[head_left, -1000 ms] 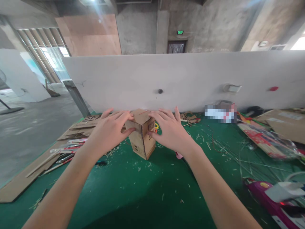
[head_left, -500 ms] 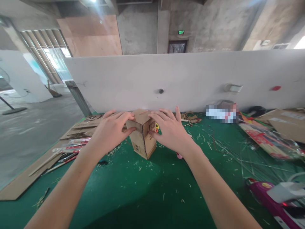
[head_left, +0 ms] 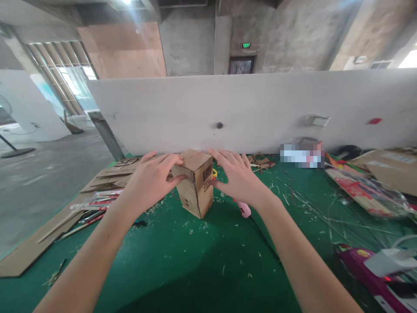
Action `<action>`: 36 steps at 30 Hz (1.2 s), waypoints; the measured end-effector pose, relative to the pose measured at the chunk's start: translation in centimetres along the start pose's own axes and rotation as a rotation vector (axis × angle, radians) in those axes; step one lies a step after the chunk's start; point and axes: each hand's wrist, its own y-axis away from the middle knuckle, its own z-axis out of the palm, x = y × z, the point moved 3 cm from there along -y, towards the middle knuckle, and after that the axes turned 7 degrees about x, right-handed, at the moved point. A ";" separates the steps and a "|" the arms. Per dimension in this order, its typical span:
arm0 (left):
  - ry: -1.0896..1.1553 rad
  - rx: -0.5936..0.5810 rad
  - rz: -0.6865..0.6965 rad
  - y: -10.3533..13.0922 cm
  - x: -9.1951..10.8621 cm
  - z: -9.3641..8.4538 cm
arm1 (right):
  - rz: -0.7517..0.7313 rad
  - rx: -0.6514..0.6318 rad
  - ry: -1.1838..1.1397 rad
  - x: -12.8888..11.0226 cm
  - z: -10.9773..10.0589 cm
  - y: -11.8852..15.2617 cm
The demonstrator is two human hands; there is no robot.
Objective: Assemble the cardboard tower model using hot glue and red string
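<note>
A small brown cardboard box (head_left: pixel 195 187) stands upright on the green table (head_left: pixel 182 269), one corner edge facing me, with dark print on its right face. My left hand (head_left: pixel 159 171) rests against the box's upper left side, fingertips at the top edge and thumb on the left face. At the right, my right hand (head_left: pixel 236 176) has its fingers spread, with the thumb near the printed face; whether it touches is hard to tell. A pink-handled tool (head_left: pixel 243 209) with a black cord lies beside my right wrist.
Cardboard sheets (head_left: pixel 24 256) and plastic-wrapped sticks (head_left: pixel 99 201) lie at the left. A purple power strip (head_left: pixel 361 269) with a white plug is at the lower right. Packaged goods (head_left: pixel 368 191) lie at the right. A white panel (head_left: pixel 163 113) stands behind the table.
My right hand has shifted right, off the box's top edge, uncovering more of the printed face and the pink-handled tool. My left hand and the box look nearly unchanged.
</note>
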 end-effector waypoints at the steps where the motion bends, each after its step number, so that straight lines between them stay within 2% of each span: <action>1: -0.001 0.002 0.000 0.0 0.0 0.0 | 0.035 -0.022 -0.012 0.6 -0.2 0.0; 4: 0.001 0.002 0.001 0.0 0.0 0.1 | 0.209 -0.180 -0.032 2.6 -0.2 0.3; 7: 0.002 0.005 0.001 0.0 0.0 0.0 | 0.420 -0.508 0.001 4.7 1.1 1.2; 8: 0.002 0.004 -0.001 0.0 0.0 0.0 | 0.456 -0.601 0.021 5.3 1.6 1.5; 10: 0.001 0.000 -0.001 0.0 0.0 0.0 | 0.466 -0.689 0.084 6.1 2.6 1.9; 17: -0.008 -0.003 -0.001 0.0 0.1 -0.1 | 0.444 -0.558 0.251 7.1 3.7 1.6; 21: 0.023 0.001 -0.026 0.0 0.0 0.0 | 0.492 -0.457 0.294 7.6 4.1 1.7; 26: 0.038 -0.005 -0.045 -0.1 -0.1 0.0 | 0.543 -0.426 0.291 8.1 5.2 2.1; 29: 0.036 -0.007 -0.042 -0.1 -0.1 0.0 | 0.558 -0.437 0.279 8.0 5.0 2.1; 31: 0.034 -0.010 -0.039 -0.1 0.0 0.0 | 0.554 -0.396 0.271 7.7 4.3 1.8; 34: 0.031 -0.013 -0.042 -0.1 0.0 0.0 | 0.521 -0.226 0.127 6.4 2.8 0.9; 36: 0.024 -0.009 -0.042 -0.1 0.0 0.1 | 0.468 -0.194 -0.154 5.1 2.5 0.5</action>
